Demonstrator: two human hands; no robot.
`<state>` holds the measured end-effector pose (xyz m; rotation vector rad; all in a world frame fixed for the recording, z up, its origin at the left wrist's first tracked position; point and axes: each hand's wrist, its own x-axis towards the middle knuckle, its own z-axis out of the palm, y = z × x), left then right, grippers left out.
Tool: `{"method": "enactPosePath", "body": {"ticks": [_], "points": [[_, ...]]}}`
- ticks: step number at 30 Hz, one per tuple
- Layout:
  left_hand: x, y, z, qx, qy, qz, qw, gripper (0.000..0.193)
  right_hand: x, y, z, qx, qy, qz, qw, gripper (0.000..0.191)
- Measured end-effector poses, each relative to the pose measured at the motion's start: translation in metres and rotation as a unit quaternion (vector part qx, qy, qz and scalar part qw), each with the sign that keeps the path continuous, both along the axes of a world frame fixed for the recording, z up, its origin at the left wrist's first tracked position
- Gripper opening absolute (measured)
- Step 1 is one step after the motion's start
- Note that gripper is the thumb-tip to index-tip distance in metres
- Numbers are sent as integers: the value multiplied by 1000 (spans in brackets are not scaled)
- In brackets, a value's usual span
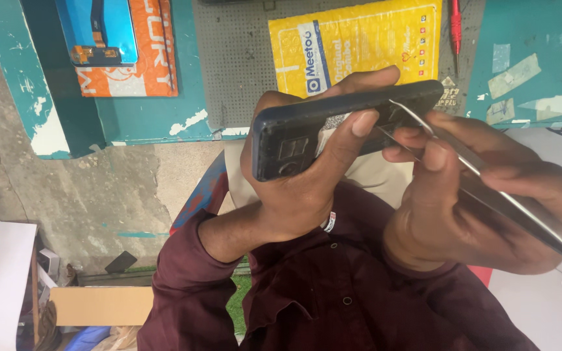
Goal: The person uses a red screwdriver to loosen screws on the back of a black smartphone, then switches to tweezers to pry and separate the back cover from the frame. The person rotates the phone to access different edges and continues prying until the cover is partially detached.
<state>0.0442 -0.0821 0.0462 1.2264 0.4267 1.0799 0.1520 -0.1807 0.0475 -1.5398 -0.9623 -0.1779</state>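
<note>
Yellow packet (359,45): flat rectangle with a blue label strip, lying on the bench just behind the phone.
Orange packet (144,58): lying well left of the phone, blue box (95,29) overlapping it.
Phone (339,127): being held up, edge-on, above the maroon shirt (333,292).
Left hand (294,188): wrapping the phone, fingers curling over it.
Right hand (469,195): pinching tweezers (489,175), tips touching the phone's right end.

The left hand (294,188) is raised at centre, fingers curled shut in a grip, its maroon-sleeved forearm (183,273) entering from 7 o'clock. The right hand (463,208) is held at 3 o'clock, fingers pinched together, pointing toward 10 o'clock.
</note>
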Motion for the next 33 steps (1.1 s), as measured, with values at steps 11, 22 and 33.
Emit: {"method": "enactPosePath", "body": {"ticks": [11,22,33], "points": [[6,-2,-3,0,14,33,999,23,-5,18,0,16,-108,29,994,32],[-6,8,-15,15,-61,-111,992,25,0,1,14,6,49,34,998,21],[-24,35,-25,29,-51,-273,960,58,20,-22,41,-87,195,121,969,17]]}}
